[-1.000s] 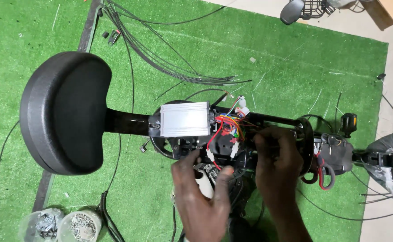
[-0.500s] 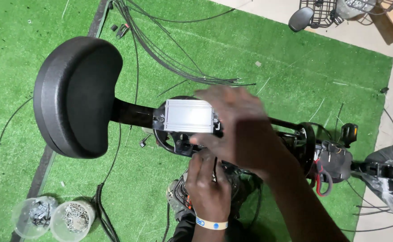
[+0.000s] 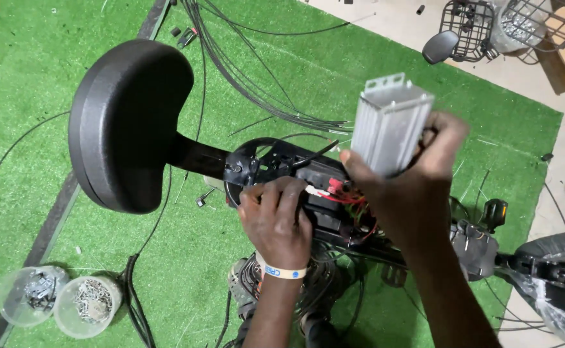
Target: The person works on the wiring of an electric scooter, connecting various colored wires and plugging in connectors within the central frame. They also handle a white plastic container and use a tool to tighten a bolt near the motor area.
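- Nearest the camera, two forearms come up from the bottom edge; the left one wears a pale wristband (image 3: pixel 282 271).
- The left hand (image 3: pixel 276 222) lies palm-down on the black frame (image 3: pixel 282 169), its fingers (image 3: pixel 266 196) curled and pressing on the black housing beside a bundle of red wires (image 3: pixel 347 201); whether they pinch anything underneath cannot be told.
- The right hand (image 3: pixel 401 193) is lifted above the frame, its fingers clenched around the lower end of a ribbed silver metal box (image 3: pixel 389 125), which stands nearly upright in the air, clear of the frame, with the red wires running just below it.
- At lower left, two clear plastic tubs (image 3: pixel 57 299) of small metal hardware sit side by side on the green artificial turf (image 3: pixel 37 84), with a thick black cable (image 3: pixel 137 303) lying beside them.
- To the left of the hands, a large black padded seat (image 3: pixel 124 122) joins the frame by a black post.
- At the right edge, a black plastic-wrapped part (image 3: pixel 553 264) and a handlebar control with an orange button (image 3: pixel 494 212) lie beyond the right forearm.
- Farther off, a sheaf of thin black cables (image 3: pixel 250 77) fans across the turf.
- Farthest, on the bare concrete floor (image 3: pixel 392 26) past the turf's edge, stand a black wire basket (image 3: pixel 469 29) with a round mirror (image 3: pixel 440 46) beside it.
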